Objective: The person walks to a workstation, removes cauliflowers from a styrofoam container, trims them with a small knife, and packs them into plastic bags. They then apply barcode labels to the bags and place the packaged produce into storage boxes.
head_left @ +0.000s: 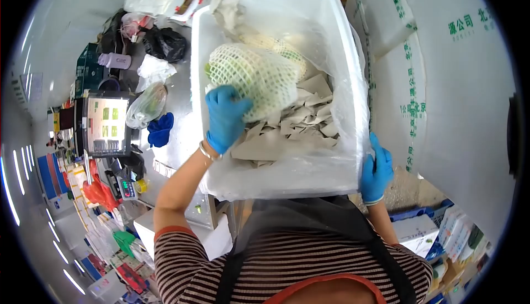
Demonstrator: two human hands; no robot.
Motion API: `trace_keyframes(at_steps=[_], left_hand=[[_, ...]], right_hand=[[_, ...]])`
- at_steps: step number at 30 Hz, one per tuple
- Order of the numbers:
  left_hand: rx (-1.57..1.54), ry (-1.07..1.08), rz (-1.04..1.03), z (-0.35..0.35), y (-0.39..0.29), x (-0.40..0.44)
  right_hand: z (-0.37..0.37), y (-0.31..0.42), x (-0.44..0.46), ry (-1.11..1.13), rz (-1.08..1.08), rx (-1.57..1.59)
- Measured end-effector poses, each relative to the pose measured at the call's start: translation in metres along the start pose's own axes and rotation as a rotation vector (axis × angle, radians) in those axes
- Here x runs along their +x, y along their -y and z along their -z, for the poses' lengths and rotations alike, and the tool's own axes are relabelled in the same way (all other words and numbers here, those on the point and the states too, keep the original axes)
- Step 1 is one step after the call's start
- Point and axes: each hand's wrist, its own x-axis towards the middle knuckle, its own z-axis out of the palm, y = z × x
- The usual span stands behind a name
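A large white foam box (276, 185) lined with clear plastic stands in front of me. Inside it, at the left, lies a bulky pale green piece of produce in a white foam net (259, 75); its exact kind is hidden. My left hand (225, 117), in a blue glove, closes on the near left end of the net. Another net-wrapped piece (284, 53) sits behind it. Torn grey paper (301, 122) covers the box's lower right part. My right hand (377, 170), also gloved in blue, rests against the outside of the right wall, fingers stretched out.
On the metal table at left are a blue cloth (160, 130), a clear plastic bag (148, 105), a black bag (165, 43) and a purple bottle (115, 60). A lit screen (107, 124) and a scale (128, 188) stand beyond. White wrapped panels (441, 83) rise at right.
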Motion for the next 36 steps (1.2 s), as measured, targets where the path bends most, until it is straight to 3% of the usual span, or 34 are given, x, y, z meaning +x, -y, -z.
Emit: trace_keyframes(at_steps=[3,4,6,7,10,13,15,19,21,23,26,29,30,33,34,36], left_hand=[[0.065,-0.203,-0.108,0.032,-0.025,-0.033],[0.031,-0.246,-0.135,0.044,-0.033,-0.041],[-0.059,-0.321,-0.129,0.059,-0.049,-0.058],[-0.117,-0.352,-0.094,0.066,-0.057,-0.066],[-0.196,-0.313,-0.230,0.091,-0.075,-0.076],[-0.353,-0.125,-0.225,0.100,-0.080,-0.104],[-0.402,-0.057,-0.119,0.106,-0.083,-0.128],[-0.886,0.285,0.473,0.162,-0.101,-0.150],[-0.669,0.083,0.629,0.150,-0.123,-0.156],[-0.339,-0.052,0.579,0.130,-0.141,-0.151],[-0.132,-0.056,0.621,0.120,-0.149,-0.141],[-0.038,-0.126,0.523,0.108,-0.137,-0.160],[-0.021,-0.267,0.536,0.111,-0.137,-0.160],[-0.700,-0.181,1.059,0.146,-0.120,-0.159],[-1.061,-0.292,1.130,0.141,-0.109,-0.162],[-0.925,-0.200,0.729,0.133,-0.088,-0.163]], right_hand=[[0.014,0.018,0.027,-0.006,-0.139,0.161],[0.020,0.052,0.048,0.071,-0.374,0.604],[0.019,0.073,0.077,0.437,-0.456,0.772],[0.009,0.080,0.090,0.628,-0.373,0.897],[-0.038,0.092,0.105,0.975,-0.937,1.358],[-0.073,0.086,0.093,1.270,-0.763,1.384],[-0.072,0.093,0.070,1.300,-0.865,1.298],[-0.084,0.113,0.029,1.295,-0.818,1.130],[-0.090,0.125,0.023,1.244,-0.806,1.084],[-0.095,0.139,0.021,1.166,-0.711,1.051],[-0.093,0.144,0.021,1.131,-0.589,0.958],[-0.092,0.142,0.022,1.116,-0.496,0.934],[-0.094,0.140,0.023,1.123,-0.466,0.947],[-0.097,0.137,0.035,1.207,-0.393,0.934],[-0.101,0.136,0.042,1.264,-0.372,0.939],[-0.109,0.137,0.055,1.406,-0.319,0.904]])
